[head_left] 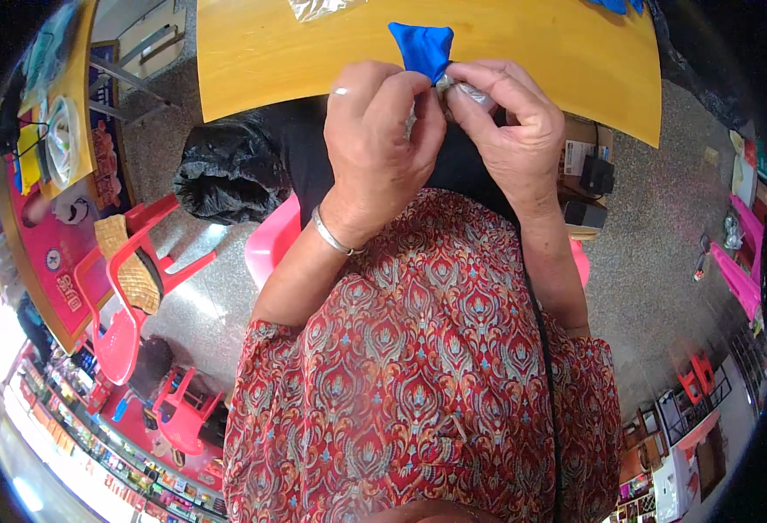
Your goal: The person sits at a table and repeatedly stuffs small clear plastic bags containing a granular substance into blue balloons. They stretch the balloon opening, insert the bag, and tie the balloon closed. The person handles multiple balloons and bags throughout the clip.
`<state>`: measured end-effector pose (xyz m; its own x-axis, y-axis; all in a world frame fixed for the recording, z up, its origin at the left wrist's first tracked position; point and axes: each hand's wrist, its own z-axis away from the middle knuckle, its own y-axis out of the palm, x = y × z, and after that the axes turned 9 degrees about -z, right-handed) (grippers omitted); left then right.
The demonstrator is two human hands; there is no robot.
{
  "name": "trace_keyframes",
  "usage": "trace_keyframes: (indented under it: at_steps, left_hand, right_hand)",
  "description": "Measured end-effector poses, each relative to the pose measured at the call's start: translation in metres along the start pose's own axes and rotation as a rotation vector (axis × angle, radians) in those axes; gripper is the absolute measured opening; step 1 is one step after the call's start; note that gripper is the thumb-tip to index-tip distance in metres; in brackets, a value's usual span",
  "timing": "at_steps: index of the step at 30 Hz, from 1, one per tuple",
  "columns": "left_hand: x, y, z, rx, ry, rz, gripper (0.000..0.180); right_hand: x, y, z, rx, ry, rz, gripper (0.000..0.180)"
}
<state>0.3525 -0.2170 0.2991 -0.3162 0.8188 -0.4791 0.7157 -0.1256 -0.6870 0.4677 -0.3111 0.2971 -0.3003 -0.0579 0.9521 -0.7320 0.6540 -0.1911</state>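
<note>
A small blue cloth piece sticks up between my hands over the near edge of the yellow table, wide at its top and gathered narrow below. My left hand is closed, its thumb and forefinger pinching beside the gathered lower end of the cloth. On the other side my right hand is closed in a pinch at that same end. A bit of clear plastic shows between its fingers. The fingers hide most of the gathered part.
Clear plastic packaging lies at the table's far side, with more blue cloth at the far right corner. A black plastic bag hangs or stands below the table at left. Red plastic chairs stand farther left; a cardboard box is at right.
</note>
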Motion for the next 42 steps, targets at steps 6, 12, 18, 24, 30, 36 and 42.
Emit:
trace_keyframes:
  at_steps: [6, 12, 18, 24, 30, 36, 42]
  left_hand:
    - [-0.002, -0.002, 0.001, -0.001, 0.035, 0.014, 0.018]
    - [-0.006, 0.008, 0.006, -0.046, 0.055, 0.06, 0.024]
    - [-0.01, 0.017, 0.005, -0.023, -0.093, 0.221, 0.018]
    - [-0.012, 0.018, 0.011, 0.168, -0.393, 0.373, 0.01]
    - [-0.015, 0.018, 0.018, 0.284, -0.789, 0.848, 0.012]
    - [-0.021, 0.004, 0.01, 0.246, -0.85, 0.882, 0.01]
    - [-0.021, 0.003, 0.012, 0.26, -0.708, 0.761, 0.01]
  right_hand:
    - [-0.004, 0.003, 0.003, -0.101, 0.057, 0.018, 0.027]
    - [0.0, 0.003, -0.004, -0.121, -0.161, 0.223, 0.026]
    - [-0.01, 0.006, -0.001, -0.266, -0.016, 0.055, 0.018]
    - [-0.01, -0.001, -0.001, -0.214, -0.035, 0.206, 0.016]
    - [-0.011, -0.01, -0.002, -0.025, 0.287, -0.208, 0.021]
    - [-0.002, -0.023, 0.008, 0.158, 0.339, -0.647, 0.04]
    - [-0.007, -0.02, 0.009, 0.095, 0.247, -0.507, 0.04]
